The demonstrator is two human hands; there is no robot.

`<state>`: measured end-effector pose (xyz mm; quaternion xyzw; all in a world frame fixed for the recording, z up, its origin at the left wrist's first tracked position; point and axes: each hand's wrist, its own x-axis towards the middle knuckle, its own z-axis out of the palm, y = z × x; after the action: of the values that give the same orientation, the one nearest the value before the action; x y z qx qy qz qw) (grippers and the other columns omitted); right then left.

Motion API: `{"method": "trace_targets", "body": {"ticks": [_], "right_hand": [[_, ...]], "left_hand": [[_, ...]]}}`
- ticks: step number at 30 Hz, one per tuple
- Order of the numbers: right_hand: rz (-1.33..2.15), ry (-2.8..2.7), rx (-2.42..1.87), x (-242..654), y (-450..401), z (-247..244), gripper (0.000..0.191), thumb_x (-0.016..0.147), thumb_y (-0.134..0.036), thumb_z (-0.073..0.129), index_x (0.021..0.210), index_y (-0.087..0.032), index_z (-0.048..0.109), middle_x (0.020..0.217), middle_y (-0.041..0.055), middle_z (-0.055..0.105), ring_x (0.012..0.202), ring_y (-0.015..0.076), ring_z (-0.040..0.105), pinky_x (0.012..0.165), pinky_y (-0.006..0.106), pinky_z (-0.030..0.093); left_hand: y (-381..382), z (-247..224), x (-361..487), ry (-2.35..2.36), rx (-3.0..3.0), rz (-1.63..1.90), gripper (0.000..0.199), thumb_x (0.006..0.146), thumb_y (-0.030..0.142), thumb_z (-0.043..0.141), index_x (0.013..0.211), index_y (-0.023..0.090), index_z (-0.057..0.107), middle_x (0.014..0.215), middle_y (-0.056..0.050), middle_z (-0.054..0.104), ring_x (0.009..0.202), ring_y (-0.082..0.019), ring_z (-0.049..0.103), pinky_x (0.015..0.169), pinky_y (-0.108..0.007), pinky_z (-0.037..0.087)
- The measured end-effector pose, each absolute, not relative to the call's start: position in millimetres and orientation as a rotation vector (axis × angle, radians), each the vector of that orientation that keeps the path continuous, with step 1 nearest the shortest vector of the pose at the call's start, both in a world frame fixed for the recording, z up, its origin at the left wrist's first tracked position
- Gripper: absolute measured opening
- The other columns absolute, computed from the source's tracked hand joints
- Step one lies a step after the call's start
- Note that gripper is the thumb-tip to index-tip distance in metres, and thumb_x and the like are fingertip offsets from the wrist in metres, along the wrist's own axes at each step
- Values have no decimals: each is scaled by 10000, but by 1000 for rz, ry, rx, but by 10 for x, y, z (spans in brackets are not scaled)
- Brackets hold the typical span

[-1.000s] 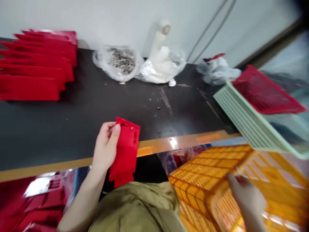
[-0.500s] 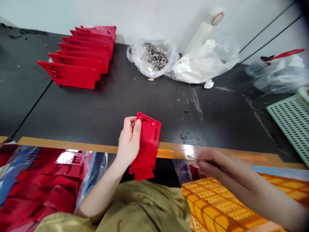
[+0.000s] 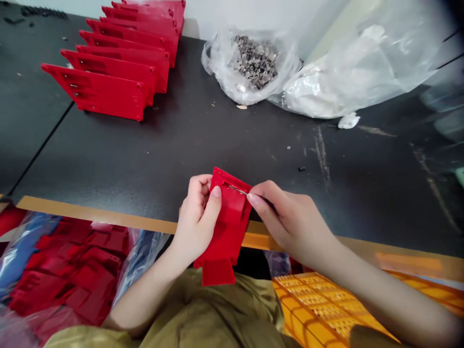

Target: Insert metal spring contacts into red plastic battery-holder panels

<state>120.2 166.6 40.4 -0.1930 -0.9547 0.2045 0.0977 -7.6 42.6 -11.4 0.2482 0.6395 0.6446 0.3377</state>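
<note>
Our left hand [image 3: 195, 217] is clenched around a red plastic part [image 3: 228, 237], its thumb pressed on the part's face and its fingers curled behind. The part stands tilted in that grip, just above the bench's front edge, with its lower end hanging past the edge. Our right hand [image 3: 292, 217] comes in from the right and pinches a thin metal pin [image 3: 237, 190] between thumb and forefinger. The pin's tip reaches into a narrow slot near the part's upper edge, and the right fingertips are just beside the part. On the black workbench [image 3: 224, 145] beyond our hands, a row of red parts [image 3: 108, 82] stands leaning one against the next at the far left. Right of that row lies a clear bag of small metal pieces [image 3: 253, 63], touching a larger white plastic bag [image 3: 355, 72], with a white scrap [image 3: 348, 121] at its edge. A tan strip [image 3: 90, 212] runs along the bench's front. Below it, at lower left, a plastic bag of red parts [image 3: 68, 270] sits near our olive shirt [image 3: 203, 309], and an orange crate [image 3: 319, 304] sits at lower right, under our right forearm.
</note>
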Motion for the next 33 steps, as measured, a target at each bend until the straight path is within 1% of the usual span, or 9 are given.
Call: {"method": "trace_targets", "body": {"ticks": [4, 8, 14, 19, 21, 23, 26, 30, 33], "right_hand": [[525, -2805, -546, 1160, 1673, 420, 230, 1013, -283, 424, 851, -198, 563, 679, -23, 637, 524, 96, 551, 499, 217, 324], [566, -2783, -570, 1189, 1682, 433, 216, 1001, -273, 468, 843, -203, 597, 713, -22, 636, 587, 100, 569, 526, 221, 338], [478, -2889, -528, 1234, 1730, 467, 293, 1024, -301, 400, 839, -184, 594, 718, -1, 576, 538, 101, 517, 485, 230, 292], [513, -2953, -430, 1222, 1770, 493, 326, 1041, -306, 349, 829, -174, 559, 787, 19, 558, 548, 95, 508, 498, 220, 328], [536, -2966, -436, 1223, 1786, 497, 331, 1049, -331, 337, 846, -189, 557, 736, -4, 562, 512, 89, 491, 477, 213, 297], [535, -2976, -455, 1229, 1798, 493, 326, 1053, -358, 332, 864, -207, 551, 644, -35, 547, 473, 90, 468, 459, 211, 256], [543, -2990, -472, 1234, 1811, 471, 313, 1056, -358, 317, 840, -215, 493, 534, -69, 493, 410, 85, 412, 438, 212, 207], [551, -3024, -455, 1215, 1830, 450, 328, 1047, -351, 303, 763, -216, 398, 499, -72, 434, 387, 87, 360, 437, 221, 185], [610, -3031, -402, 1203, 1840, 461, 332, 1039, -342, 312, 738, -216, 369, 485, -72, 411, 383, 90, 358, 435, 226, 177]], "left_hand": [[430, -94, -75, 1672, 650, 1653, 275, 981, 459, 493, 1134, 231, 516, 1119, -41, 671, 890, -148, 652, 769, -258, 490], [421, -76, -88, 1669, 669, 1623, 249, 985, 445, 492, 1129, 244, 520, 1122, -32, 676, 879, -144, 657, 760, -258, 489], [413, -71, -95, 1690, 681, 1566, 263, 979, 456, 498, 1140, 249, 524, 1123, -38, 680, 884, -157, 663, 744, -269, 494], [411, -69, -99, 1699, 688, 1546, 260, 980, 450, 503, 1140, 247, 526, 1136, -44, 674, 889, -153, 663, 745, -269, 497], [411, -70, -100, 1701, 687, 1557, 254, 982, 446, 501, 1138, 248, 527, 1134, -42, 673, 898, -150, 664, 750, -266, 497], [411, -73, -99, 1702, 692, 1566, 251, 982, 445, 502, 1138, 250, 528, 1133, -39, 673, 901, -148, 664, 751, -263, 496], [413, -75, -95, 1697, 698, 1559, 258, 980, 450, 503, 1144, 252, 529, 1141, -39, 674, 885, -150, 665, 741, -265, 498], [418, -73, -92, 1701, 701, 1546, 272, 979, 454, 500, 1151, 246, 527, 1143, -46, 675, 888, -156, 665, 747, -271, 501], [420, -68, -92, 1703, 700, 1548, 257, 986, 444, 491, 1149, 248, 524, 1144, -42, 674, 920, -157, 662, 771, -270, 500]]}}
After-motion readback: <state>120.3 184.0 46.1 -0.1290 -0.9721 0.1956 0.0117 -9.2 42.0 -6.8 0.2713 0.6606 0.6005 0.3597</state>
